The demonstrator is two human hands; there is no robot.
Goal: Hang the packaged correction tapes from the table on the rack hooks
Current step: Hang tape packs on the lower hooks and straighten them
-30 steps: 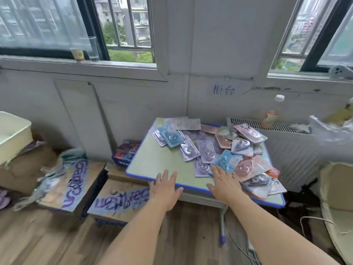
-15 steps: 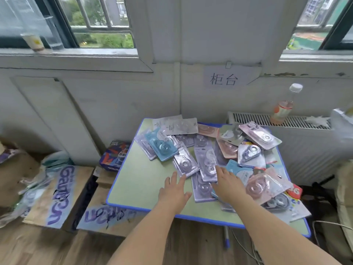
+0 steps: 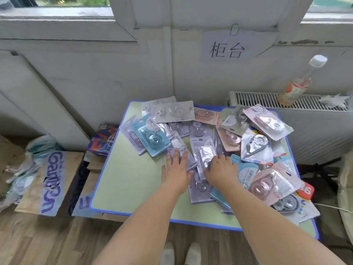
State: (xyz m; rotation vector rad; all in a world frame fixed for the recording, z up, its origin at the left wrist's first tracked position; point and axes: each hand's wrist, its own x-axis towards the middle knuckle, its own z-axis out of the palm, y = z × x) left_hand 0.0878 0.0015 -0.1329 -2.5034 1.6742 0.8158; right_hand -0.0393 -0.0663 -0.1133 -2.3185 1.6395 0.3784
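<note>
Several packaged correction tapes lie in a loose pile on a small green table [image 3: 131,180] with a blue rim. Among them are a blue pack [image 3: 152,139], a lilac pack [image 3: 203,153], a pink pack [image 3: 265,185] and a grey pack [image 3: 174,111]. My left hand [image 3: 176,172] lies flat, fingers spread, on the edge of a lilac pack. My right hand [image 3: 219,168] rests on the lilac pack in the middle, its fingertips curled at the pack's edge. No rack or hooks are in view.
A white radiator [image 3: 315,127] stands right of the table with a drink bottle [image 3: 298,85] on top. Cardboard boxes [image 3: 51,180] and a coloured box [image 3: 103,140] sit on the wooden floor at left. A paper sign [image 3: 227,47] hangs on the wall.
I have stepped closer and the view tilted down. Both hands moved forward from the table's front edge onto the lilac packs in the pile.
</note>
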